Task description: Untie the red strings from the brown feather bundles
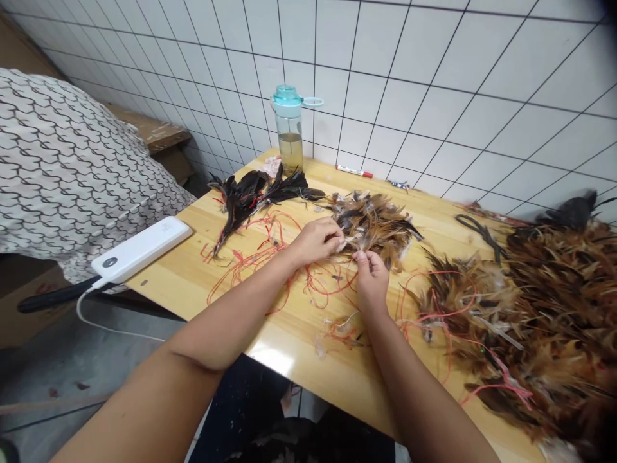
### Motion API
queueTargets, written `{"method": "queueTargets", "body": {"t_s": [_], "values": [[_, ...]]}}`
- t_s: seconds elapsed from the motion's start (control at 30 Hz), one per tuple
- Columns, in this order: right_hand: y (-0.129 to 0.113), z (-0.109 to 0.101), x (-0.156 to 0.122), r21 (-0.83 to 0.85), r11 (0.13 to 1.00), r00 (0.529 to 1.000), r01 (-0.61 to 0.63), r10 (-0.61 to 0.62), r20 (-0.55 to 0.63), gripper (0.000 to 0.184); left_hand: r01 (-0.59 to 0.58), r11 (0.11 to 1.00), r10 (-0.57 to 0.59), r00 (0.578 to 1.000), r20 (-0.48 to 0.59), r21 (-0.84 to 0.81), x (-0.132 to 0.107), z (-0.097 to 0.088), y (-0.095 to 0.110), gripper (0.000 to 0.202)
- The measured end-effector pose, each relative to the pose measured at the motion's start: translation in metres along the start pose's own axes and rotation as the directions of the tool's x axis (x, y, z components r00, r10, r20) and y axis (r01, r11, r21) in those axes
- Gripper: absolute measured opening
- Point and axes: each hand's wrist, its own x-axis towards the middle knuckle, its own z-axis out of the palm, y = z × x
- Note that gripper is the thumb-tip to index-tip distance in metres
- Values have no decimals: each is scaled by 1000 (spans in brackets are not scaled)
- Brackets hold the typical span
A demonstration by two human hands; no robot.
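Observation:
Brown and black feathers [378, 218] lie in a loose heap at the middle of the wooden table. At the heap's near left edge, my left hand [319, 240] is closed, its fingertips pinching the pale ends of some feathers. My right hand [373, 275] sits just right of it, thumb and finger closed on a pale feather base at the heap's near side. Exactly how many feathers each hand grips is too small to tell. Tangled red string [260, 257] spreads over the table left of and beneath my hands.
Black feathers [241, 196] lie at the back left before a water bottle [290, 138]. A large brown feather pile [559, 302] covers the right side. A red-capped marker [354, 172] rests by the tiled wall. A white power bank [144, 247] with a cable overlaps the left edge.

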Motion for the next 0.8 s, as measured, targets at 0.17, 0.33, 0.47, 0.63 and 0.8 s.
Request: {"method": "queueTargets", "body": {"t_s": [0.17, 0.33, 0.47, 0.63, 0.8], "values": [[-1, 0, 0, 13, 1000, 1000, -5, 4, 8, 28, 89, 995, -88, 995, -43, 34, 2, -5, -5, 13], [-1, 0, 0, 6, 1000, 1000, -6, 6, 12, 27, 174, 984, -174, 985, -4, -37, 2, -4, -3, 8], [-2, 0, 0, -1, 1000, 1000, -9, 9, 13, 28, 258, 924, -254, 966, 50, -283, 2, 1, 1, 10], [-1, 0, 0, 20, 1000, 1000, 3, -3, 8, 28, 341, 773, -296, 940, 171, -534, 1, 5, 7, 16], [3, 1, 0, 28, 1000, 1000, 0, -1, 19, 28, 312, 842, -282, 950, 135, -441, 0, 6, 9, 16]]}}
